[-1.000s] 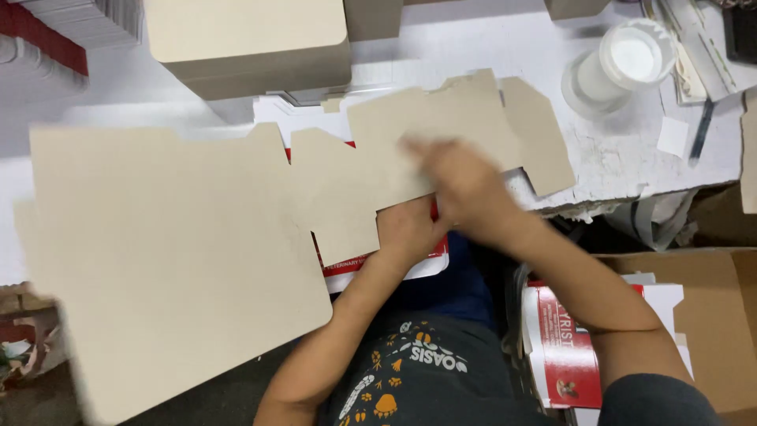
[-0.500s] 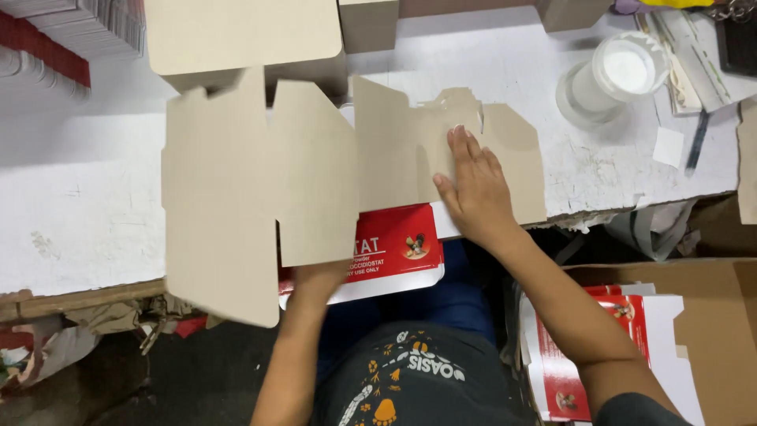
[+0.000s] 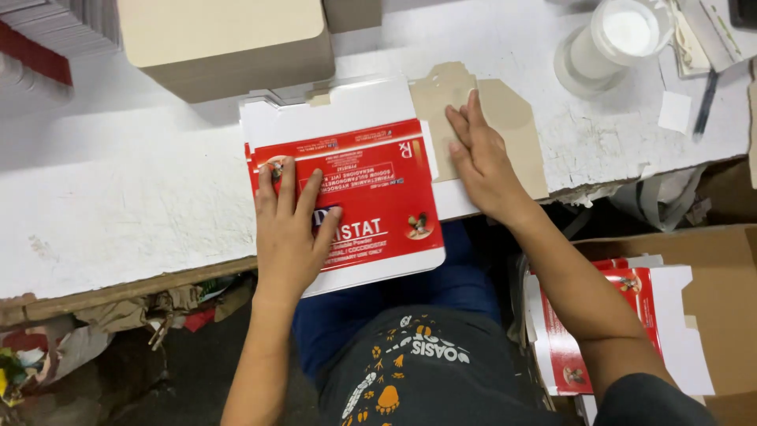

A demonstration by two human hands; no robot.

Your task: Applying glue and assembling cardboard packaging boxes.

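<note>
Left hand [image 3: 290, 229] lies flat, fingers spread, on a glossy red-and-white flat carton [image 3: 371, 170] at the scuffed white counter [image 3: 118, 205] edge. Right hand [image 3: 482, 158], also flat, presses its matte brown flap [image 3: 512, 118].

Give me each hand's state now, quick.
Left hand: open, pressed flat on the red and white carton.
Right hand: open, flat on the carton's brown flap.

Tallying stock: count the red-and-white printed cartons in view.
2 clearly visible: one flat carton on the white table under the left hand; another in the cardboard box at lower right. More may lie beneath.
</note>
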